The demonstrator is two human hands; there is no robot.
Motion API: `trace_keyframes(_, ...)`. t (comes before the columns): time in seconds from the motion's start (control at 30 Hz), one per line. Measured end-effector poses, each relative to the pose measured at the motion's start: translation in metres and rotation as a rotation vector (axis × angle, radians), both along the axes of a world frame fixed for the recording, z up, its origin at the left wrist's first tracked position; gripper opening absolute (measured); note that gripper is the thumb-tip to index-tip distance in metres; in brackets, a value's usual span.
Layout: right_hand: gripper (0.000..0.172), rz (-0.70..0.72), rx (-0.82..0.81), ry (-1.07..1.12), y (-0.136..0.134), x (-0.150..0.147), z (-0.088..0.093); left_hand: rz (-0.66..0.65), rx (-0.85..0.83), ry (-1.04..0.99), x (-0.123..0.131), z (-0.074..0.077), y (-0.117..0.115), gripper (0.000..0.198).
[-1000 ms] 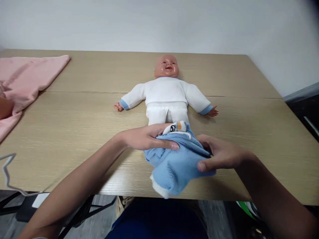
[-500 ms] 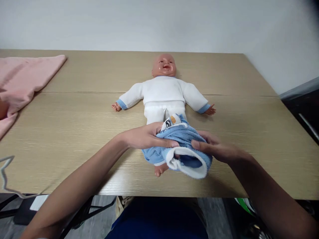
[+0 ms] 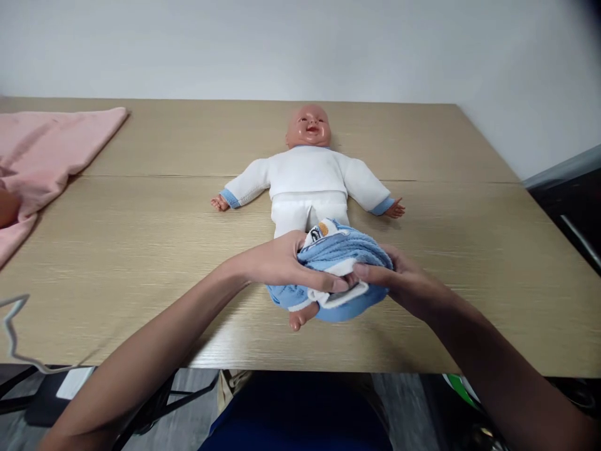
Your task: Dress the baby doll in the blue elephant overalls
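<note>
A baby doll [image 3: 307, 172] in a white top with blue cuffs lies face up on the wooden table [image 3: 141, 238], head away from me. Bunched blue trousers [image 3: 340, 254] with a white cuff and a small cartoon patch sit over the doll's legs. My left hand [image 3: 282, 263] grips the trousers' left side, thumb on top. My right hand [image 3: 399, 282] pinches the right side, next to the white cuff. One bare doll foot [image 3: 300, 318] sticks out below the fabric.
A pink cloth [image 3: 42, 156] lies at the table's far left. A white cable [image 3: 14, 332] hangs off the near left edge. A dark surface [image 3: 570, 207] stands to the right of the table, and a white wall rises behind it.
Both hands have pushed the blue trousers up the doll's legs, away from me. The fabric that hung over the table edge is now gathered tight, and a bare foot has come out.
</note>
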State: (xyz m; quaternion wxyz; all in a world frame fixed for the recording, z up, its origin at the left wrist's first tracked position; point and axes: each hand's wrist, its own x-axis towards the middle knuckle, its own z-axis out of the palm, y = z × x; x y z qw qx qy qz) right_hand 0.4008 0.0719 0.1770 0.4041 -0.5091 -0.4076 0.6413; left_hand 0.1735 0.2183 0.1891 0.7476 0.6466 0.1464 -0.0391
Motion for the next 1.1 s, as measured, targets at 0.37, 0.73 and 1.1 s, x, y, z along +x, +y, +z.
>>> trace_keyframes(0.37,0.037,-0.033,-0.154,-0.284,-0.055,-0.021,0.003,0.033,0.535,0.114,0.0,0.001,-0.03,0.015)
trace_keyframes(0.73,0.037,-0.173,0.018,-0.635,-0.069,-0.046,-0.019,-0.145,1.025,0.279,0.005,-0.003,-0.034,0.04)
trace_keyframes(1.1,0.019,-0.223,0.289,-0.596,-0.076,-0.044,-0.046,0.093,0.734,0.109,-0.005,-0.018,-0.028,0.049)
